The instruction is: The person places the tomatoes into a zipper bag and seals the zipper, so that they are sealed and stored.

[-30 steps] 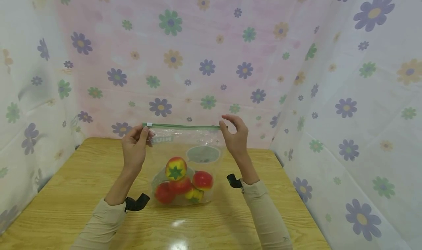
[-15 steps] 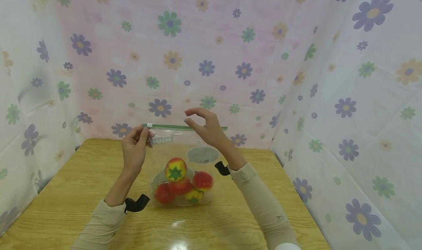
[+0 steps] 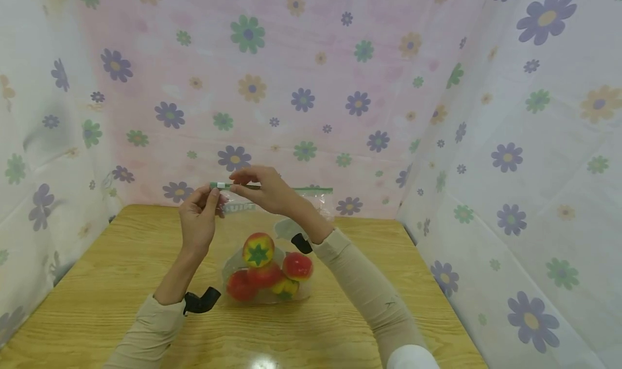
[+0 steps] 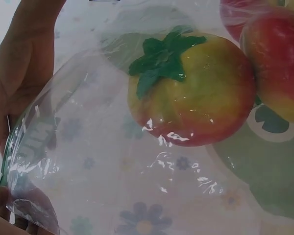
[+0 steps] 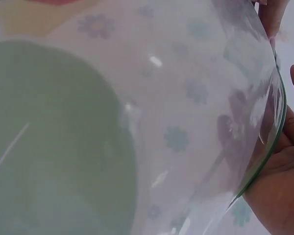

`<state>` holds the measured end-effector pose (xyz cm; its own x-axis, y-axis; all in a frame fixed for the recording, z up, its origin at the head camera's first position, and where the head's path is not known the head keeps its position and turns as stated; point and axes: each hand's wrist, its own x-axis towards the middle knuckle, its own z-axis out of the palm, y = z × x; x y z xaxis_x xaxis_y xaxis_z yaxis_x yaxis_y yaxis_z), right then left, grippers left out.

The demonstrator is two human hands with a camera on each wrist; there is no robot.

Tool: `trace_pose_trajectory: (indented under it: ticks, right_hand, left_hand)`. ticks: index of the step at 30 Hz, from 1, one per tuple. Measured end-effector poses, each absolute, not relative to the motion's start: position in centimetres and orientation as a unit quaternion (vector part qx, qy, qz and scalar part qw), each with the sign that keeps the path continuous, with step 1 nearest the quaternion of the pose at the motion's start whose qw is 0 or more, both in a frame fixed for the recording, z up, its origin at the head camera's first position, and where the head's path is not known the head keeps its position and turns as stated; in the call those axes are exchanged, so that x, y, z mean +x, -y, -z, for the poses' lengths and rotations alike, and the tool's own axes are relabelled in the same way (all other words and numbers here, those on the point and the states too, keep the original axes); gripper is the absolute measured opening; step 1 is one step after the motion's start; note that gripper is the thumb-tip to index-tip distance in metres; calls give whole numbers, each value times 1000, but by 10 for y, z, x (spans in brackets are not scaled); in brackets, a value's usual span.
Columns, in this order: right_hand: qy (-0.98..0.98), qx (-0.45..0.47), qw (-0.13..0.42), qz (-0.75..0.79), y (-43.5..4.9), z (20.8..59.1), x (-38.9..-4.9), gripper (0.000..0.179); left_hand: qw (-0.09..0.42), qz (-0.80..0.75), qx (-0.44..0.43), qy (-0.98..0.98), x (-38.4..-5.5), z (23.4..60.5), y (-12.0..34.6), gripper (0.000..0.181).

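A clear zip bag point(image 3: 233, 223) stands upright on the table, with several red and yellow tomato-like fruits point(image 3: 258, 250) at its bottom. One fruit point(image 4: 201, 93), with green star-shaped leaves, fills much of the left wrist view. Along the bag's top runs a green zip strip point(image 3: 313, 189) with a white slider point(image 3: 221, 185) at its left end. My left hand point(image 3: 199, 220) pinches that left corner between thumb and fingers. Just right of the slider is my right hand point(image 3: 272, 190), thumb and fingers apart around the strip point(image 5: 279, 132), and it hides part of the bag.
A wood-grain table point(image 3: 121, 282) lies under the bag. Flower-print cloth point(image 3: 301, 61) surrounds it at the back and both sides. Black wrist mounts point(image 3: 201, 300) sit by both sleeve cuffs.
My right hand has moved left along the zip strip, from the bag's right corner to beside the slider. The left hand and the fruits stay in place.
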<state>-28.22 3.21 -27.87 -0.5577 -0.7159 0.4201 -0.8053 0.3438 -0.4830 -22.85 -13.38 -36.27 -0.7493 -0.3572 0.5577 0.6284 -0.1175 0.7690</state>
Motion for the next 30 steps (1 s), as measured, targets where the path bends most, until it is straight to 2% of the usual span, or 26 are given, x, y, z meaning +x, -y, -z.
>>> trace_pose_trajectory:
  ticks: [8,18,30]
  right_hand:
    - [797,488,53,-353,-18,279,-278,22]
    - [798,490,72,-344,-9,281,-282,15]
    - [803,472,61,-359,-9,279,-280,11]
  left_hand:
    - [333,743,-128,566,-227,364,133,17]
    - [326,751,-137,557,-228,364,133,15]
    - [322,766,-134,540,-226,364,133,13]
